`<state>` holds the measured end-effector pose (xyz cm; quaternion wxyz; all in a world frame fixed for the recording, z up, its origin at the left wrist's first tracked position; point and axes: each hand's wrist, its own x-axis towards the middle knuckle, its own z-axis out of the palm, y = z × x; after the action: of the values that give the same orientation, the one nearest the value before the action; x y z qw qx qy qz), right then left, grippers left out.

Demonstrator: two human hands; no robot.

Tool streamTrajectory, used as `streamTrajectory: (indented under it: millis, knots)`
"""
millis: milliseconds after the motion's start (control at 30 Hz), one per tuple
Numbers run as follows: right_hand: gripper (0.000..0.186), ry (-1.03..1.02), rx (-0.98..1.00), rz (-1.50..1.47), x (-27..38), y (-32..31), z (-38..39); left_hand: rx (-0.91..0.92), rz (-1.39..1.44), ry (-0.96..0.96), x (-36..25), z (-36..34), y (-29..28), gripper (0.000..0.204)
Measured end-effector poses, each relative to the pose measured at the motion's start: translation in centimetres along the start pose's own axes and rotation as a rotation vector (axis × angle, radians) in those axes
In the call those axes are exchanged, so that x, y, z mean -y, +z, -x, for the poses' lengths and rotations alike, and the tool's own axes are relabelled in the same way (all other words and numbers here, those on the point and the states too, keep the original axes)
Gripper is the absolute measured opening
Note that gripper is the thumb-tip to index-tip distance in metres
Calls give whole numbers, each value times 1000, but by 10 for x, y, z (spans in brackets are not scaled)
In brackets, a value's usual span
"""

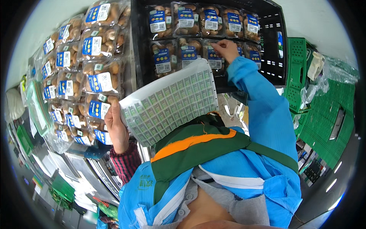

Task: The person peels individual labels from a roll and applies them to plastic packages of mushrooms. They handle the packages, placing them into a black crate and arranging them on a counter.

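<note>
Your right hand point(227, 50) is nearer—fingers narrowed, grip unclear—at the far end of the mushroom pack point(214, 64) pointing away from you in the black crate point(272, 36), your left hand point(116, 126) pinching the sticker sheet point(171, 101).

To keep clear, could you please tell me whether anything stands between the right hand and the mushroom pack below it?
Nothing visible does: the right hand has its fingers at the pack in the black crate. The label sheet in the left hand hides part of the neighbouring pack.
</note>
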<state>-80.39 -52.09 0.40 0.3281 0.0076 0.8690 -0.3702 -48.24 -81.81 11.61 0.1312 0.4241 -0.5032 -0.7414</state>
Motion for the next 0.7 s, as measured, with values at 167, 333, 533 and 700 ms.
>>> streamTrajectory:
  millis: [167,333,533,700]
  knots:
    - [22,-56,415,-469,61,-10,93,2,-23,37,0,0,6,30]
    - [18,-263,367,-340,58,-3,119,90,4,190,-9,5,26,36]
    - [34,-313,414,-412,53,-13,121,271,-177,208,-14,0,32,62]
    - [42,-352,467,-398,59,-23,128,295,-98,72,-14,-5,32,59]
